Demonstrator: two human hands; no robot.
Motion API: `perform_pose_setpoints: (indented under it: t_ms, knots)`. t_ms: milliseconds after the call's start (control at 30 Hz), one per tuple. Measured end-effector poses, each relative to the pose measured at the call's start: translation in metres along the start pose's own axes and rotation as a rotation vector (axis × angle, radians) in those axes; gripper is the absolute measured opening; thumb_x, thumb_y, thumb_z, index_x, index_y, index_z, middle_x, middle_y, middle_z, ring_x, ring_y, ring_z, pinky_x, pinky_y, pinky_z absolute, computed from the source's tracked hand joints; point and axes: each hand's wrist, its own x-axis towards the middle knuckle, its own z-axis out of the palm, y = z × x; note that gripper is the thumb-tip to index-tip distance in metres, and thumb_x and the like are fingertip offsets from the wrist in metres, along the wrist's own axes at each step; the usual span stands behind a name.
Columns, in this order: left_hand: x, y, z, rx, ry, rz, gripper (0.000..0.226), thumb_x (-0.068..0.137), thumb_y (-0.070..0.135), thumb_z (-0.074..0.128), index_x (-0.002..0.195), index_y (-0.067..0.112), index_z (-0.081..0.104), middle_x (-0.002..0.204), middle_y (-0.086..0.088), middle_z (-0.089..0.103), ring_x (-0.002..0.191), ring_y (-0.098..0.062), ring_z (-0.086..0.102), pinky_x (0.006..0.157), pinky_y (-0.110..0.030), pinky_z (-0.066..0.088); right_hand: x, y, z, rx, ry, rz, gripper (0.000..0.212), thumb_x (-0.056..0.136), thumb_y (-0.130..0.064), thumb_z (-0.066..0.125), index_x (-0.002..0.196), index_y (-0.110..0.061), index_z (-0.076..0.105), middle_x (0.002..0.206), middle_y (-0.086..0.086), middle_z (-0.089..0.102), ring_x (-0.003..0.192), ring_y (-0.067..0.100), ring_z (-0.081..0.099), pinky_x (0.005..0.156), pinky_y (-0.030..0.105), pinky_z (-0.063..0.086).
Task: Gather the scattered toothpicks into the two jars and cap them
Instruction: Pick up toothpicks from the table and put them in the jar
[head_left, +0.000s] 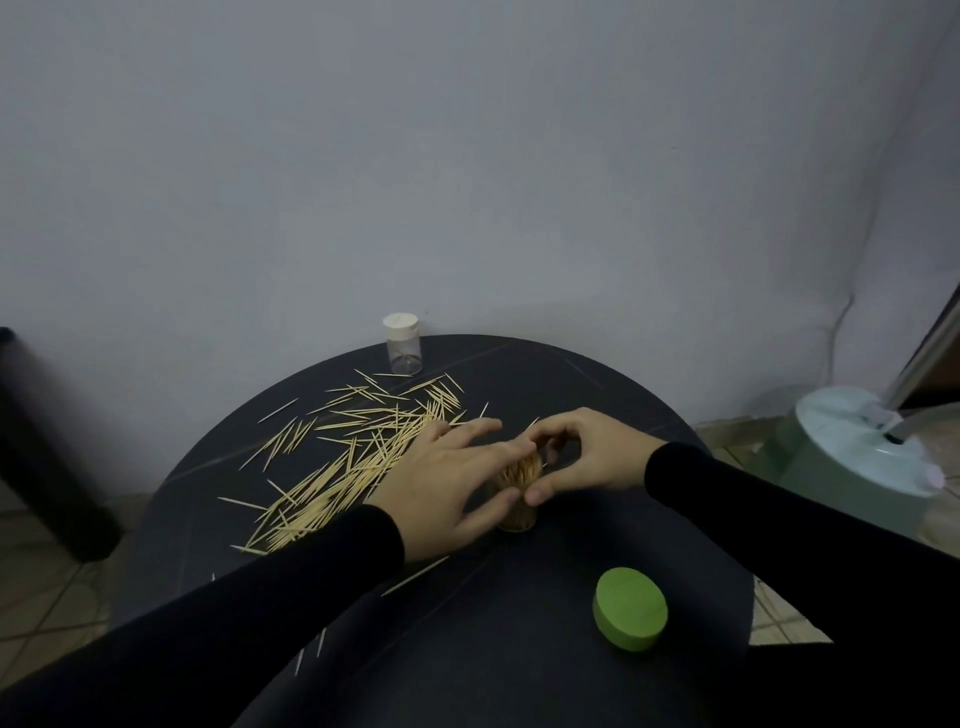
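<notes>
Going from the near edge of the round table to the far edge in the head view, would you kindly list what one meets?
Green lid → toothpick-filled jar, held between left hand and right hand → scattered toothpicks → capped clear jar at the far edge.

One view only, head-worn, wide-angle. It looked forward and steeply down from above the near edge of a round dark table (571, 374), close enough that both sleeved forearms entered from the bottom corners. A pale wall (467, 156) filled the upper half; edges bowed. No second view shared anything.
</notes>
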Motion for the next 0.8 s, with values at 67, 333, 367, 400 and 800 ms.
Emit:
perform_pose_setpoints:
  t_ms: [67, 333, 367, 400, 800]
  knots:
    - [0.001, -0.002, -0.003, 0.021, 0.008, -0.021, 0.047, 0.091, 0.046, 0.045, 0.133, 0.027, 0.05, 0.129, 0.01, 0.059, 0.127, -0.019, 0.048, 0.095, -0.043, 0.039, 0.001, 0.0, 0.0, -0.014, 0.006, 0.008, 0.044, 0.069, -0.039, 0.082, 0.109, -0.033, 0.063, 0.104, -0.013, 0.064, 0.093, 0.01, 0.058, 0.087, 0.037, 0.052]
    - [-0.002, -0.006, -0.008, 0.035, -0.145, -0.014, 0.059, 0.092, 0.065, 0.027, 0.134, 0.033, 0.051, 0.143, 0.008, 0.047, 0.133, -0.022, 0.04, 0.1, -0.047, 0.037, 0.003, 0.001, -0.001, -0.07, -0.001, 0.033, 0.053, 0.069, -0.039, 0.082, 0.116, -0.03, 0.06, 0.111, -0.009, 0.062, 0.094, 0.011, 0.057, 0.087, 0.038, 0.052]
    - [-0.001, -0.006, -0.009, -0.002, -0.159, -0.031, 0.061, 0.091, 0.067, 0.024, 0.137, 0.034, 0.048, 0.145, 0.009, 0.044, 0.135, -0.021, 0.036, 0.102, -0.047, 0.034, 0.003, 0.002, -0.002, -0.104, -0.019, 0.045, 0.056, 0.069, -0.038, 0.082, 0.119, -0.031, 0.058, 0.114, -0.009, 0.06, 0.096, 0.011, 0.056, 0.088, 0.037, 0.052]
    - [-0.001, -0.007, -0.011, -0.039, -0.174, -0.049, 0.064, 0.09, 0.069, 0.021, 0.139, 0.036, 0.044, 0.148, 0.01, 0.04, 0.138, -0.02, 0.031, 0.105, -0.046, 0.03, 0.004, 0.004, -0.002, -0.151, -0.044, 0.061, 0.058, 0.071, -0.037, 0.082, 0.122, -0.032, 0.056, 0.117, -0.01, 0.059, 0.098, 0.01, 0.055, 0.089, 0.035, 0.051]
    - [-0.017, -0.016, -0.043, -0.134, -0.454, -0.352, 0.032, 0.085, 0.056, 0.055, 0.112, 0.039, 0.058, 0.111, 0.019, 0.052, 0.104, 0.001, 0.045, 0.096, -0.026, 0.043, 0.023, 0.013, 0.006, -0.619, -0.01, 0.134, 0.032, 0.092, -0.039, 0.057, 0.124, -0.032, 0.057, 0.125, -0.009, 0.054, 0.116, 0.013, 0.049, 0.108, 0.041, 0.03]
